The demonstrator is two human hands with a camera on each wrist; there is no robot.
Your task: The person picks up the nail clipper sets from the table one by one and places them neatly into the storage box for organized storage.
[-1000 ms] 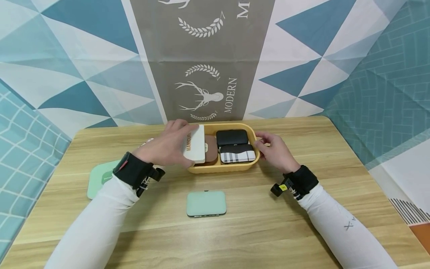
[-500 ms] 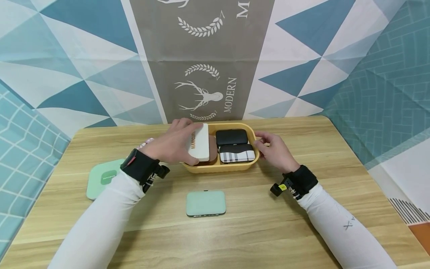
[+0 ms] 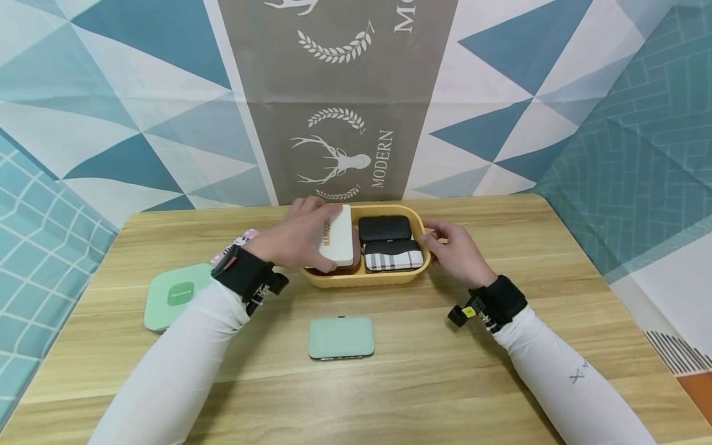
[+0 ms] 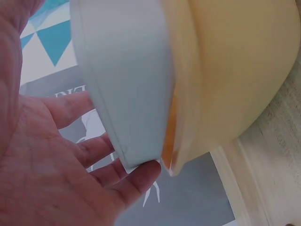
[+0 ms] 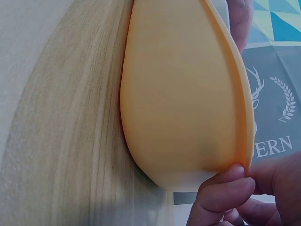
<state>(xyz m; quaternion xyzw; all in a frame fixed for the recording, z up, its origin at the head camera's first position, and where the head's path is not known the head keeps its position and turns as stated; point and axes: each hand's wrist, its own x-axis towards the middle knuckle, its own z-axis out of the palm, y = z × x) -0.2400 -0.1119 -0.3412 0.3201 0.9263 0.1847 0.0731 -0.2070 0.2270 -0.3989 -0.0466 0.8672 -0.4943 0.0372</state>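
My left hand [image 3: 295,238] grips a white manicure case [image 3: 337,238] between thumb and fingers, over the left part of a yellow plastic basket [image 3: 367,281]. Under it a brown case [image 3: 356,246] is partly hidden. In the basket's right half lie a black case [image 3: 385,228] and, in front of it, a plaid case [image 3: 394,258] with a dark flap. The left wrist view has the white case [image 4: 124,80] tilted at the basket's rim [image 4: 186,84]. My right hand [image 3: 458,250] pinches the basket's right end; the right wrist view shows thumb and finger at the rim.
A small mint-green case [image 3: 341,338] lies on the wooden table [image 3: 423,383] in front of the basket. To the left are a larger green case [image 3: 167,303] and a pink patterned item [image 3: 236,244], partly covered by the left wrist. A patterned cloth [image 3: 345,80] stands behind the table.
My left hand has shifted right with the white manicure case, further over the basket and the brown case. The pink item has come into fuller view. My right hand stays on the rim.
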